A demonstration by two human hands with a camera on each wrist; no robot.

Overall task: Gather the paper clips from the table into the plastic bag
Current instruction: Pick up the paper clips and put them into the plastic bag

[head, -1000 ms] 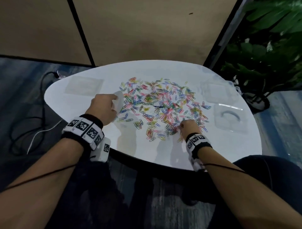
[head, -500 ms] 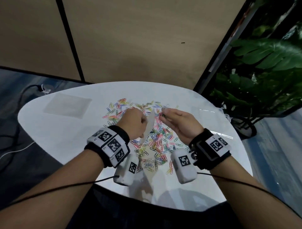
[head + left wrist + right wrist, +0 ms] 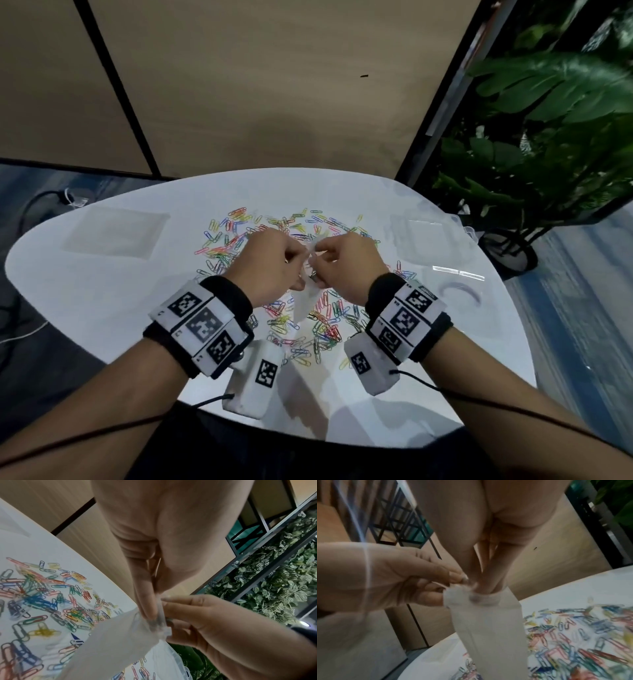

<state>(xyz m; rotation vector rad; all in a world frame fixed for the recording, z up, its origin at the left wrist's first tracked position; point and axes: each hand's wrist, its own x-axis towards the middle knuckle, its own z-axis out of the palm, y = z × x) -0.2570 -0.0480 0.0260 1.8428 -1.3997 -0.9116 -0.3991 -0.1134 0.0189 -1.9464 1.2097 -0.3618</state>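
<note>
Paper clips (image 3: pixel 301 308) in many colours lie scattered over the middle of the white counter (image 3: pixel 102 308), spread from its far half to near its front edge, and both raised hands hide the centre of the heap in the head view. Above that heap the small translucent plastic bag (image 3: pixel 303 305) hangs upright between the two hands, clear of the counter, its mouth at the top. The left hand (image 3: pixel 270 265) pinches the left side of the bag's mouth with thumb and fingers curled; the right hand (image 3: pixel 346 265) pinches the opposite side, and in the right wrist view its fingertips (image 3: pixel 486 586) reach down into the opening. Whether the right hand's grip also holds clips cannot be told, since the bag's rim and the fingers cover that spot. A flat clear plastic sheet (image 3: pixel 116 233) lies on the counter's far left, well apart from the clips. On the right lie a clear plastic box (image 3: pixel 428 236), just beside the outer clips, and another clear bag (image 3: pixel 459 287) nearer the edge. Beyond the counter stands a beige panel wall (image 3: pixel 274 85), with leafy green plants (image 3: pixel 548 120) to the right and a dark cable (image 3: pixel 37 202) on the floor to the left.
</note>
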